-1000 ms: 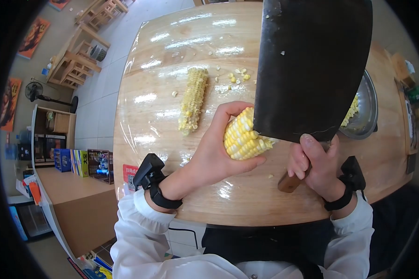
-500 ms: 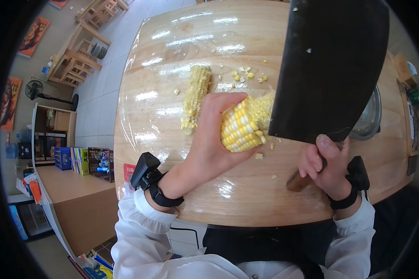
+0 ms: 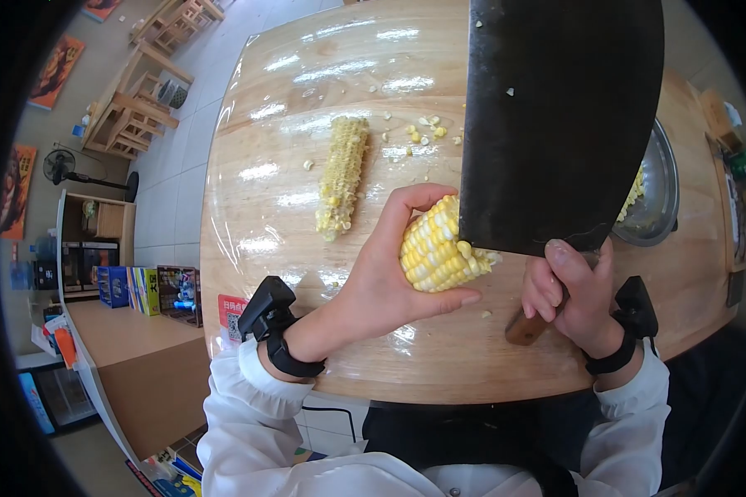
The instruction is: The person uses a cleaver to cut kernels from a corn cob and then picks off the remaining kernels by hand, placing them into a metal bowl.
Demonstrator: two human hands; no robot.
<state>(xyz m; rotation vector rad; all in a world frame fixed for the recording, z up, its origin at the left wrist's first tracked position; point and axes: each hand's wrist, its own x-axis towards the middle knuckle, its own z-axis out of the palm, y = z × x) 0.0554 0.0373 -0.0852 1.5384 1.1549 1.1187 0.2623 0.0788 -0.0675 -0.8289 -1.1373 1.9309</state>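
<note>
My left hand [image 3: 389, 265] is wrapped round a yellow and white corn cob [image 3: 439, 248] above the table. In my right hand [image 3: 572, 294] is a cleaver [image 3: 559, 124], gripped by its wooden handle, with the thumb against the lower edge of the blade. The broad dark blade stands up and its left edge is against or just in front of the corn, hiding part of it. A stripped cob [image 3: 342, 178] lies on the table left of the blade. Loose kernels [image 3: 427, 132] are scattered between that cob and the blade.
A metal bowl [image 3: 659, 199] with kernels inside sits on the wooden table [image 3: 282, 91] at the right, partly behind the blade. A red card [image 3: 230, 315] is at the table's left edge. Beyond the table are a cabinet [image 3: 133, 331], a fan and wooden stools.
The cleaver has shifted left in my right hand. My left hand has tilted the corn, so its stripped part no longer shows beside the blade. More of the bowl is visible.
</note>
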